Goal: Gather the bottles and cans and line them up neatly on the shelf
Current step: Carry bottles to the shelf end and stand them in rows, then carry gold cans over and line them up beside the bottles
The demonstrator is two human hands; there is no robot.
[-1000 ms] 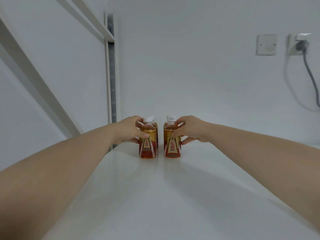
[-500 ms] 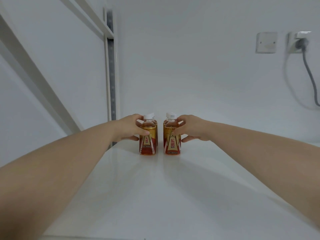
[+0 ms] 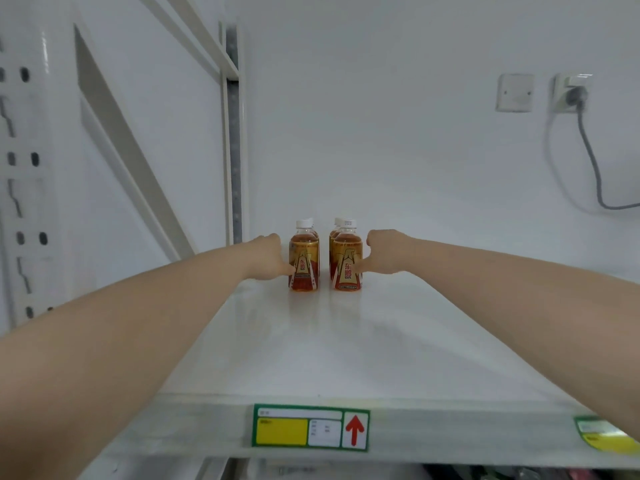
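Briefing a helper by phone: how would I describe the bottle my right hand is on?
On the white shelf, two short rows of amber, white-capped bottles stand near the back. The right front bottle leads the row nearer the wall socket, the right hand resting a thumb on its label; the left hand holds the left front bottle.

A shop: white metal shelf (image 3: 311,358) with price label (image 3: 310,426) on its edge, stocked drink bottles (image 3: 325,258).
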